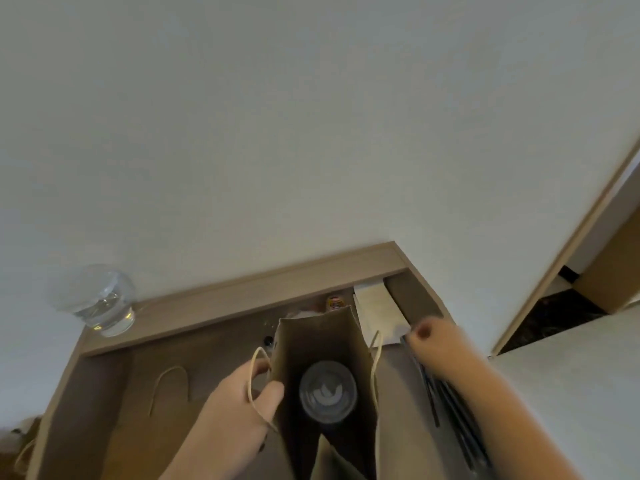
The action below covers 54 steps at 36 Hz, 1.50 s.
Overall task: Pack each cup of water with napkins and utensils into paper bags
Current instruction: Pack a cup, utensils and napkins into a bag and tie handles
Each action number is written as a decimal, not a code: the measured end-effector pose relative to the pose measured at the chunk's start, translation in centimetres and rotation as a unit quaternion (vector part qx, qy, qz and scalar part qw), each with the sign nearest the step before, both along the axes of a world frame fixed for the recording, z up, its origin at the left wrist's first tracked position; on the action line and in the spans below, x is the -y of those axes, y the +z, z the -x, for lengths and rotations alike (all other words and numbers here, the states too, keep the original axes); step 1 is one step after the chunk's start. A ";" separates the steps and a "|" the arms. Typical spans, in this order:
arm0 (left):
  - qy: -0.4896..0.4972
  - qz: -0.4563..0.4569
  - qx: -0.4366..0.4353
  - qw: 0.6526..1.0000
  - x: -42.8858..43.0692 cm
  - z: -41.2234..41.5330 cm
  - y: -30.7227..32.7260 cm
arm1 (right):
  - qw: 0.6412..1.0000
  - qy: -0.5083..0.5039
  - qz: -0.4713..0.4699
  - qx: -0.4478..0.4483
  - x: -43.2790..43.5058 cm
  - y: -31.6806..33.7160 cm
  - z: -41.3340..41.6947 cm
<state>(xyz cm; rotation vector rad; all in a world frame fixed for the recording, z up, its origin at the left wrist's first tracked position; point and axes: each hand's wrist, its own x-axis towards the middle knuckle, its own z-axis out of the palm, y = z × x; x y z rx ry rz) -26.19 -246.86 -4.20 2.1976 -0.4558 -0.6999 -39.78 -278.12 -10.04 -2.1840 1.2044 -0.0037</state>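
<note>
A brown paper bag [311,341] stands open at the bottom middle, and a clear lidded cup of water [327,391] stands upright inside it. My left hand [239,403] grips the bag's left rim by the handle. My right hand [433,337] reaches to the white napkins [375,313] behind the bag on the right, fingers touching the front edge of the stack. Dark utensils [446,403] lie along the right side under my right forearm. A second clear cup of water [95,299] stands on the ledge at the left.
Flat paper bags with cord handles [169,386] lie on the brown table [214,337] left of the open bag. A raised wooden ledge [263,282] runs along the white wall. A small round item [334,301] sits behind the bag. A doorway opens at the right.
</note>
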 end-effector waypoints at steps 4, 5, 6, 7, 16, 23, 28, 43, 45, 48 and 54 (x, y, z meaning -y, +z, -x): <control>-0.007 0.002 -0.001 1.000 0.1 0.1 -0.8 | 0.980 -0.057 -0.119 -0.147 -0.5 -8.9 1.2; -0.012 0.004 0.000 1.000 0.1 0.1 -0.9 | 0.974 -0.067 -0.139 -0.167 -0.8 -10.1 1.5; -0.017 0.004 0.004 1.000 0.2 0.2 -0.9 | 0.971 -0.073 -0.137 -0.183 -1.1 -11.2 1.8; -0.020 0.005 0.006 1.000 0.3 0.2 -1.0 | 0.973 -0.070 -0.111 -0.191 -1.3 -12.0 2.1; -0.013 0.009 0.006 1.000 0.7 0.6 -0.6 | 0.982 -0.009 -0.079 -0.171 -1.1 -10.2 2.0; -0.019 0.008 0.017 1.000 0.3 0.2 -0.8 | 0.974 0.044 -0.029 0.219 -2.4 6.6 4.0; -0.022 0.016 0.002 1.000 0.2 0.6 -0.4 | 0.886 0.145 -0.037 0.440 -9.3 16.1 4.5; -0.057 0.027 0.033 0.997 -0.8 -0.2 -0.8 | 0.910 0.392 0.105 0.089 -15.4 13.4 0.2; -0.048 0.032 0.024 0.998 -0.8 -0.2 -0.9 | 0.905 0.387 0.096 0.148 -14.8 13.7 0.6; -0.043 0.036 0.020 0.998 -0.9 -0.2 -0.9 | 0.885 0.304 0.114 0.333 -13.5 14.3 1.1; -0.012 0.029 0.014 0.999 -0.6 -0.1 -0.8 | 0.826 0.046 0.115 0.550 -7.4 11.9 0.1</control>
